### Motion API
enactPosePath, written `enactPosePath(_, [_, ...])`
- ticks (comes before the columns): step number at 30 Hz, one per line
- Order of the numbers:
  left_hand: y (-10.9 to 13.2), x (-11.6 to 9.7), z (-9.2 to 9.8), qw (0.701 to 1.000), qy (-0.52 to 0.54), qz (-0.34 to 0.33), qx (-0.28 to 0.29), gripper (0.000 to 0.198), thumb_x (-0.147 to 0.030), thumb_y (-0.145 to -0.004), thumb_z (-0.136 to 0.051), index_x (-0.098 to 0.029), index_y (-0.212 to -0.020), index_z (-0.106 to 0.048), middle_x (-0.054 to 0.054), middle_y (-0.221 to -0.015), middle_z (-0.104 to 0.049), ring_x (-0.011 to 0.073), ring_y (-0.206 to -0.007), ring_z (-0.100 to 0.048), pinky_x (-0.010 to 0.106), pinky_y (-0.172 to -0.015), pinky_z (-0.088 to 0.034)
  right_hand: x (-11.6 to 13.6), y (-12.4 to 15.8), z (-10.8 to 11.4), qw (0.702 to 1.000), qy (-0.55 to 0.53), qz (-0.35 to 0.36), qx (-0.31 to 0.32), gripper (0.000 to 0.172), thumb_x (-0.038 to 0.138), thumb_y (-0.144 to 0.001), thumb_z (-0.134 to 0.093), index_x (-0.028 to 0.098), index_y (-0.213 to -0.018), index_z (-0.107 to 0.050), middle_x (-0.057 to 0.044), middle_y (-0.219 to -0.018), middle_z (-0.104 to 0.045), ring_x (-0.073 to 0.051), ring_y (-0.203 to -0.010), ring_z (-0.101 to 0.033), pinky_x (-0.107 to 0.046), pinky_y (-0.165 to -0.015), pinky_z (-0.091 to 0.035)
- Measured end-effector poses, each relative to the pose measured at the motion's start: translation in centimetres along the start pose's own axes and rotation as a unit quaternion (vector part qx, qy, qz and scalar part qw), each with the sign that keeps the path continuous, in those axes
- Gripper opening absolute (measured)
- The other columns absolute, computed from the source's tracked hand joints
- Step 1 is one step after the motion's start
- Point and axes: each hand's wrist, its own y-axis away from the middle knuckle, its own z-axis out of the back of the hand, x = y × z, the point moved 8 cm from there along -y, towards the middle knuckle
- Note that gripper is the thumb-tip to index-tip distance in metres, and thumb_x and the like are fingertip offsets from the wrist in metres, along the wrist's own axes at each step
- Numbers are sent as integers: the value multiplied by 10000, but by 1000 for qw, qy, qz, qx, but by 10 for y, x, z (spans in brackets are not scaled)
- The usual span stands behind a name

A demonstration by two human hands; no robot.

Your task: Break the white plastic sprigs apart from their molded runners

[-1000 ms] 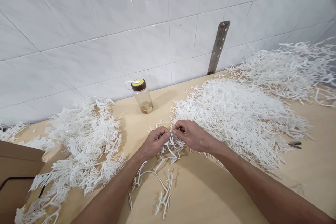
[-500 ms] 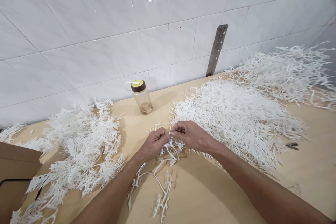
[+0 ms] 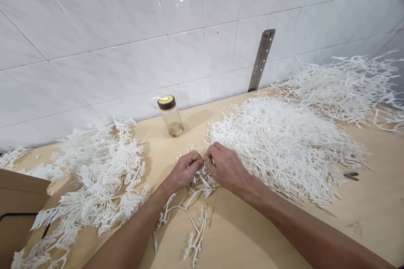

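My left hand (image 3: 188,169) and my right hand (image 3: 223,164) meet at the middle of the table, fingertips nearly touching. Both are pinched on a white branched piece (image 3: 192,212), whose forked stems hang below the hands and lie toward the near edge. The exact spot between the fingertips is too small to make out. Just right of my right hand lies a large heap of small white sprigs (image 3: 277,143). Another pile of white branched pieces (image 3: 104,172) spreads to the left of my left arm.
A clear bottle (image 3: 173,122) with a dark and yellow lid stands behind the hands. Longer white branches (image 3: 350,88) are heaped at the back right. Small dark snips (image 3: 351,175) lie at the right. A cardboard box (image 3: 22,214) is at the left; a metal bracket (image 3: 261,61) leans on the tiled wall.
My right hand has turned, its back now facing up more, with the fingers curled in closer. My left hand has hardly moved.
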Motion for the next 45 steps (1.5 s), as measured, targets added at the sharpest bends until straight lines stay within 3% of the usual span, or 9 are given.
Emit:
enactPosePath(4, [3, 6, 0, 997, 69, 20, -5, 338, -472, -853, -592, -161, -725, -554, 7, -724, -495, 130, -666, -437, 254, -610, -349, -32, -4, 25, 990, -26, -61, -121, 157, 101, -856, -467, 189, -737, -521, -47, -737, -556, -162, -632, -497, -283, -588, -383])
enactPosePath(6, [4, 14, 0, 993, 109, 45, -20, 362, -502, -841, -609, -159, -740, -553, 2, -696, -488, 121, -638, -425, 245, -588, -343, -43, -6, 33, 986, -57, -77, -140, 97, 134, -849, -495, 182, -794, -559, -52, -790, -589, -160, -638, -521, -297, -622, -410])
enactPosePath(10, [3, 23, -3, 984, 163, 71, -22, 396, -530, -809, -646, -157, -741, -533, -12, -662, -481, 104, -597, -413, 234, -558, -330, -38, -8, 23, 982, -163, -90, -38, 195, 224, -863, -536, 168, -1014, -645, -67, -933, -677, -146, -632, -579, -299, -643, -457])
enactPosePath(14, [1, 25, -2, 983, 169, 70, -22, 392, -527, -801, -659, -152, -753, -554, -24, -647, -470, 95, -574, -403, 228, -545, -319, -10, -3, 5, 969, -230, -41, 83, 217, 298, -892, -536, 203, -976, -712, -52, -941, -721, -174, -777, -637, -292, -691, -483])
enactPosePath(22, [1, 25, 1, 987, 142, 66, -43, 387, -520, -801, -655, -155, -725, -550, -29, -636, -466, 95, -574, -399, 226, -543, -317, -13, 0, 1, 963, -228, -92, 106, 174, 293, -861, -573, 215, -831, -725, 2, -687, -695, -145, -576, -572, -255, -544, -408])
enactPosePath(33, [1, 17, -1, 994, 70, 77, -46, 320, -386, -831, -592, -169, -629, -474, -45, -583, -402, 91, -547, -345, 233, -531, -280, 1, 3, -3, 995, -76, -28, 66, 157, 159, -878, -506, 188, -744, -580, -31, -757, -641, -161, -686, -559, -274, -625, -369])
enactPosePath(37, [3, 5, -1, 998, 48, 39, -33, 333, -414, -843, -597, -162, -642, -514, -31, -611, -439, 98, -577, -376, 238, -557, -307, -18, -3, 5, 998, 18, -57, 7, 177, 109, -892, -443, 176, -760, -540, -66, -751, -597, -164, -618, -508, -284, -567, -338])
enactPosePath(42, [3, 14, 7, 987, 130, 50, -78, 366, -503, -798, -671, -139, -763, -657, -6, -655, -524, 99, -584, -434, 229, -541, -335, -46, -7, 42, 986, -54, -100, -125, 61, 195, -870, -531, 188, -813, -553, -34, -752, -602, -157, -612, -536, -289, -604, -388])
enactPosePath(45, [3, 29, 8, 967, 213, 94, -104, 373, -515, -760, -716, -151, -840, -692, -16, -622, -531, 87, -530, -439, 213, -500, -337, -45, -7, 47, 978, -134, -118, -105, 128, 293, -880, -554, 177, -907, -600, -29, -740, -629, -144, -557, -528, -285, -566, -401])
